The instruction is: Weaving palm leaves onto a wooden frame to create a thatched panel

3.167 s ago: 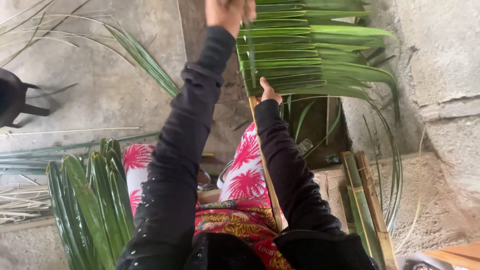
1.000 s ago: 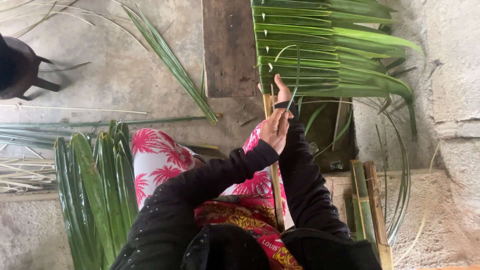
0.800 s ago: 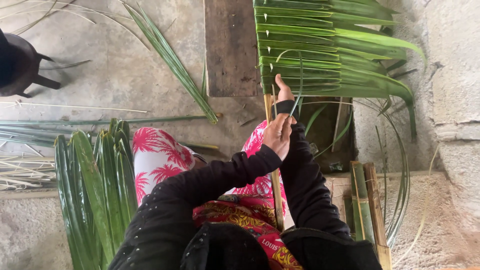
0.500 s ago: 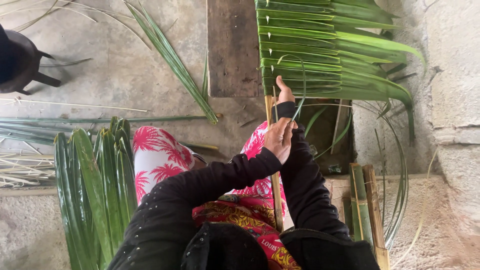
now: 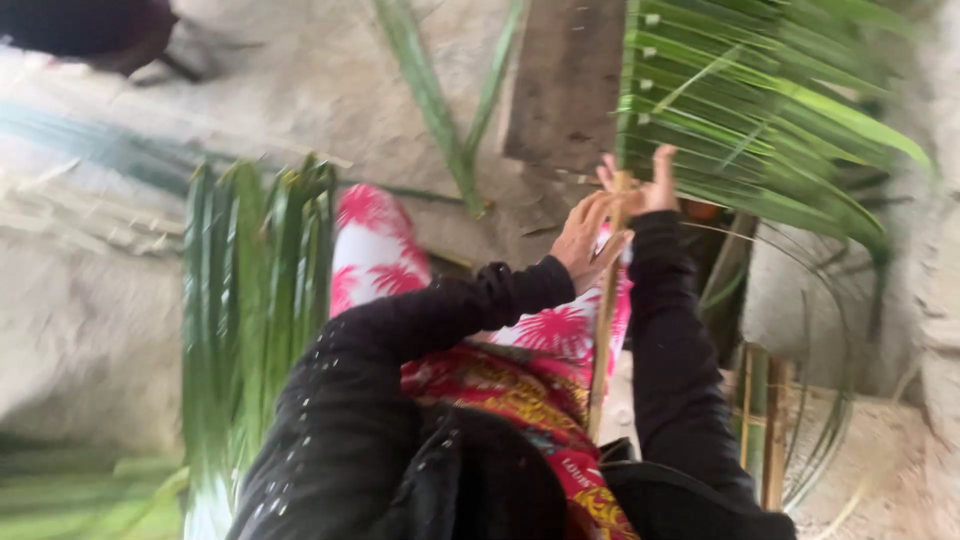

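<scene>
Where fingers (image 5: 590, 215) meet — bamboo stick (image 5: 603, 320)

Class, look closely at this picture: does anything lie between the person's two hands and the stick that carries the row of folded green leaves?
Nothing visible does. The left hand and right hand are both already at the stick, just below the folded green leaves; blur hides the exact grip.

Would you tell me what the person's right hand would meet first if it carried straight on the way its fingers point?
Most likely the row of folded green palm leaves just beyond the right hand; blur makes depth uncertain.
</scene>
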